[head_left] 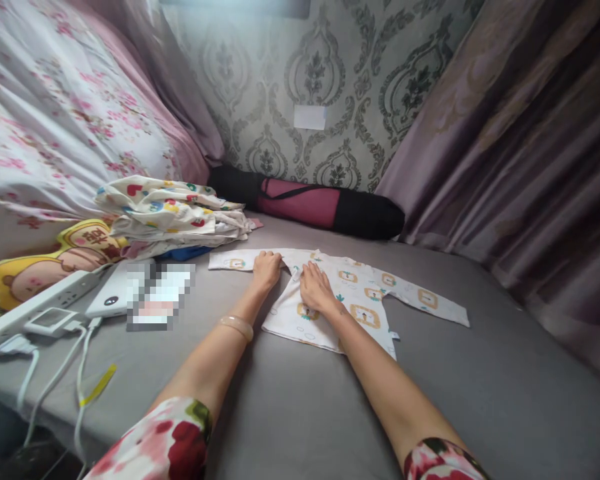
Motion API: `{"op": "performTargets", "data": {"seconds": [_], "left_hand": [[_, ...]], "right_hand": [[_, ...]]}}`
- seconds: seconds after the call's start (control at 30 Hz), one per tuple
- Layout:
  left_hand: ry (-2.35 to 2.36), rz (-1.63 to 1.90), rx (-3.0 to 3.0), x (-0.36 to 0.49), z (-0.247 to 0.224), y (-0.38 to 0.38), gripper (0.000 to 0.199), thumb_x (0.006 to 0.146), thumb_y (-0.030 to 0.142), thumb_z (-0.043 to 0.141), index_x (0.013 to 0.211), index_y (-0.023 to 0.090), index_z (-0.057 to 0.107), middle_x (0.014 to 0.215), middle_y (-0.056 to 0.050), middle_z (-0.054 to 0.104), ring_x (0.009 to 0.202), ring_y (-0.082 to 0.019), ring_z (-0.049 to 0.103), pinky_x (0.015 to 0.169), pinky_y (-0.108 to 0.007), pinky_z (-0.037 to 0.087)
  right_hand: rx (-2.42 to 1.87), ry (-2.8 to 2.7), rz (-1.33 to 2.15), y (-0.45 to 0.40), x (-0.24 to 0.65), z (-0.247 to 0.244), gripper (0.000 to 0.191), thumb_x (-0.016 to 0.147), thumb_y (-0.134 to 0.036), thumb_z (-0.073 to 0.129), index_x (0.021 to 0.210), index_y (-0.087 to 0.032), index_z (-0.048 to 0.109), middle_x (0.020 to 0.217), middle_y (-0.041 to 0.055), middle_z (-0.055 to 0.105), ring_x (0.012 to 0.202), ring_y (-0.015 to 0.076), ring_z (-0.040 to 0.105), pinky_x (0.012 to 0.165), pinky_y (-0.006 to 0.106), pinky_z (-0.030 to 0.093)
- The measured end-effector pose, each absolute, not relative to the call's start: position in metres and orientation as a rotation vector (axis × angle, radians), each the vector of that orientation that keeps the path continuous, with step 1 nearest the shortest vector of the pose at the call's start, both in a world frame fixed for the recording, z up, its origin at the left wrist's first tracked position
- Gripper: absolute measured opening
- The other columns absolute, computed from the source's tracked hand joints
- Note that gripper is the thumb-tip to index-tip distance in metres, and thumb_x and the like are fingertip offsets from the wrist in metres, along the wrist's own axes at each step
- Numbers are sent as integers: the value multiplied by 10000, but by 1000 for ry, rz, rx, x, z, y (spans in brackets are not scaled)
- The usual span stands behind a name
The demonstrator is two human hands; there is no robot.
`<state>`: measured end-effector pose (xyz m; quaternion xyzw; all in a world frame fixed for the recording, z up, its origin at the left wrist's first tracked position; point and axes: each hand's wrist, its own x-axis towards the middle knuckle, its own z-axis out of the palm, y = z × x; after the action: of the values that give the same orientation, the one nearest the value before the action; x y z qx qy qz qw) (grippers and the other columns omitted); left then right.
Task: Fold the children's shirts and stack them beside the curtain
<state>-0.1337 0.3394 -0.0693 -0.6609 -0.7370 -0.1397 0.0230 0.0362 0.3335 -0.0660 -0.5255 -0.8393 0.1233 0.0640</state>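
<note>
A small white long-sleeved shirt with orange, green and grey prints lies spread on the grey bed sheet, its sleeves stretched out to both sides. My left hand is closed on the left-lying sleeve close to the armpit, with the fingers curled into the cloth. On the shirt's upper body, beside that armpit, my right hand rests flat with its fingers extended. Creases run through the cloth between the two hands. A pale bangle circles my left wrist.
Left of the shirt sit a pile of clothes, a yellow cushion, a power strip with cables, a white power bank and a blurred-out item. A black and maroon long bag lies along the wall. Curtains hang at both sides.
</note>
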Motion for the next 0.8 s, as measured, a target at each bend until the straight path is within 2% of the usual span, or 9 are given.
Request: {"op": "performTargets", "data": {"seconds": [0.13, 0.33, 0.6, 0.8], "left_hand": [[-2316, -468, -1981, -138, -70, 352, 384, 956, 221, 312, 1103, 172, 663, 1072, -143, 653, 1036, -281, 527, 837, -355, 372], [-2360, -509, -1964, -143, -82, 362, 393, 963, 247, 306, 1129, 192, 658, 1100, -136, 649, 1068, -291, 525, 847, -360, 369], [-2378, -545, -1962, -142, -85, 361, 353, 967, 255, 338, 1113, 204, 655, 1108, -140, 625, 1108, -301, 499, 883, -388, 357], [-2351, -613, -1811, -137, -69, 351, 309, 908, 258, 464, 1155, 141, 610, 1218, -176, 569, 1157, -320, 475, 908, -401, 356]], "right_hand": [[-1631, -2518, 361, 333, 26, -75, 611, 991, -349, 211, 1530, -61, 217, 1608, 144, 146, 1481, 253, 100, 1183, 425, 68], [-1634, -2553, 317, 332, 28, -80, 642, 988, -462, 235, 1534, -123, 247, 1614, 132, 130, 1482, 262, 81, 1178, 439, 35], [-1466, -2681, 374, 309, 25, -72, 645, 981, -438, 253, 1533, -104, 240, 1605, 171, 125, 1482, 296, 68, 1158, 552, 1], [-1364, -2730, 484, 262, 29, -71, 671, 983, -434, 236, 1536, -57, 194, 1609, 154, 91, 1485, 289, 29, 1172, 540, -7]]}}
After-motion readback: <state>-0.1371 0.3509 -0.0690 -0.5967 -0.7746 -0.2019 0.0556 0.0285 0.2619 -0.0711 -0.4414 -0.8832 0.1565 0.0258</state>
